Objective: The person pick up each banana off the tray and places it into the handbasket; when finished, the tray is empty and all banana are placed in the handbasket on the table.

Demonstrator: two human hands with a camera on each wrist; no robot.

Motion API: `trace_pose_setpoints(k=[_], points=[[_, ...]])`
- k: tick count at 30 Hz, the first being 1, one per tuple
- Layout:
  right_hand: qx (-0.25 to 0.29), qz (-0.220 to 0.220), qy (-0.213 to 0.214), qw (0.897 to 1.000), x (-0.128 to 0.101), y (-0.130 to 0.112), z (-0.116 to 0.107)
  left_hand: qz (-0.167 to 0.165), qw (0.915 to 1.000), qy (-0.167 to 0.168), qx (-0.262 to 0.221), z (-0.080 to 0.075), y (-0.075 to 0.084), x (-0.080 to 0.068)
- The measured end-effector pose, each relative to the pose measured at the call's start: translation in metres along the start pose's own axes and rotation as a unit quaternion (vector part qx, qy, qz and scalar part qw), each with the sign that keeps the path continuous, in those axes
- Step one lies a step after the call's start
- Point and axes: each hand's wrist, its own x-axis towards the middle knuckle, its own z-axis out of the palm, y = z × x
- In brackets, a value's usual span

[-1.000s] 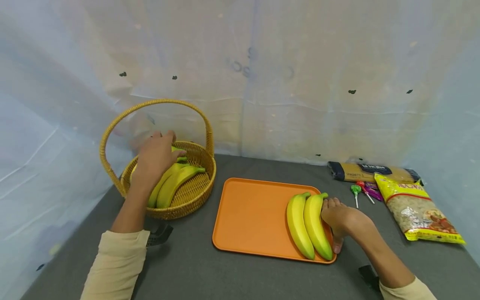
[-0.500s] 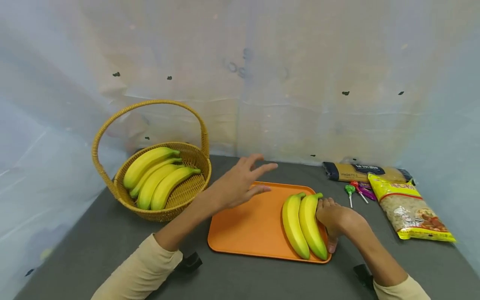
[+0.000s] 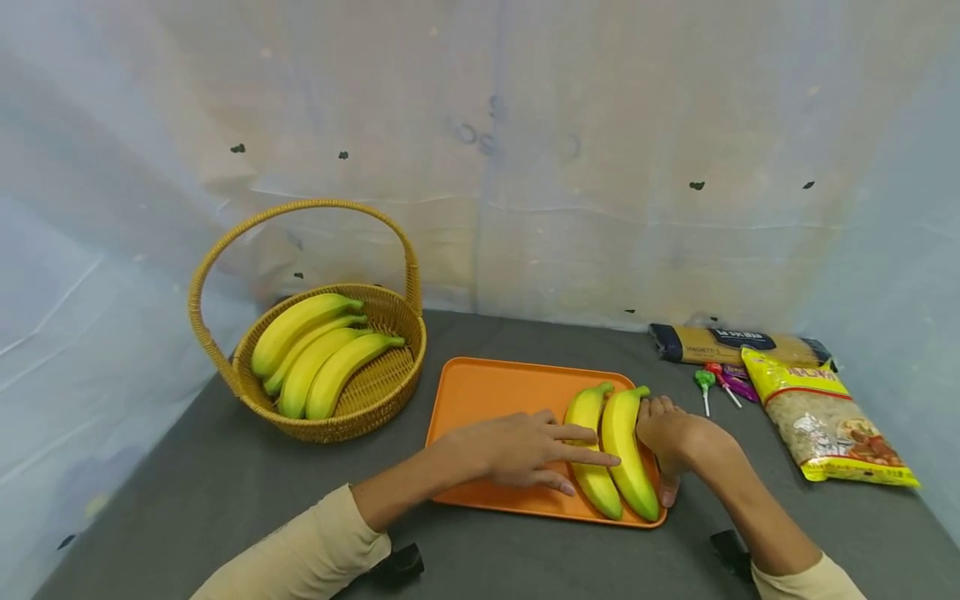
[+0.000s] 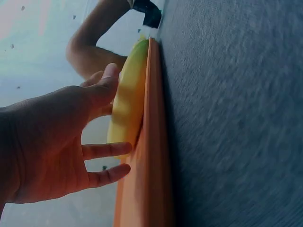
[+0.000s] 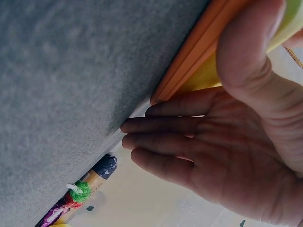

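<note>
Two bananas lie side by side at the right end of an orange tray (image 3: 487,383). My left hand (image 3: 517,450) reaches over the tray, its fingers spread across the left banana (image 3: 588,408), with one fingertip over the right banana (image 3: 628,446). In the left wrist view, thumb and fingers stand apart around the near banana (image 4: 130,99). My right hand (image 3: 675,442) rests at the tray's right edge beside the right banana. The right wrist view shows its fingers (image 5: 165,125) straight and the thumb near the tray rim (image 5: 189,59).
A wicker basket (image 3: 375,417) with a tall handle stands at the left, holding several bananas (image 3: 315,358). At the right lie a spaghetti pack (image 3: 738,343), a green lollipop (image 3: 705,380), a red lollipop (image 3: 716,371), a purple-wrapped sweet (image 3: 741,386) and a yellow food bag (image 3: 832,421). Plastic sheeting hangs behind.
My left hand has left the basket, moved right over the tray and come down at the two bananas. The basket's bananas are now uncovered. My right hand has stayed at the tray's edge.
</note>
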Motion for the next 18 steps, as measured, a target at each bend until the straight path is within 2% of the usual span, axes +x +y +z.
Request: trace_pose_setpoints(k=[2,6,9,12,14,18], points=[[0.004,-0.001,-0.004,1.000,-0.007,-0.004,-0.005,-0.008,0.9999,0.000,0.007,-0.002,-0.001,-0.002],[0.027,0.002,-0.015,1.000,-0.030,-0.024,-0.024,-0.046,0.9974,0.033,0.045,-0.006,-0.005,-0.008],[0.040,0.004,-0.016,0.999,-0.039,-0.033,-0.031,-0.085,0.9915,0.068,0.071,-0.006,-0.008,-0.012],[0.040,0.009,-0.021,0.999,-0.036,-0.032,-0.029,-0.126,0.9842,0.088,0.088,-0.005,-0.010,-0.013],[0.033,0.007,-0.019,0.999,-0.030,-0.026,-0.024,-0.156,0.9802,0.096,0.075,-0.004,-0.013,-0.013],[0.019,-0.003,-0.009,1.000,-0.018,-0.012,-0.013,-0.220,0.9720,0.083,0.007,-0.005,-0.018,-0.011]])
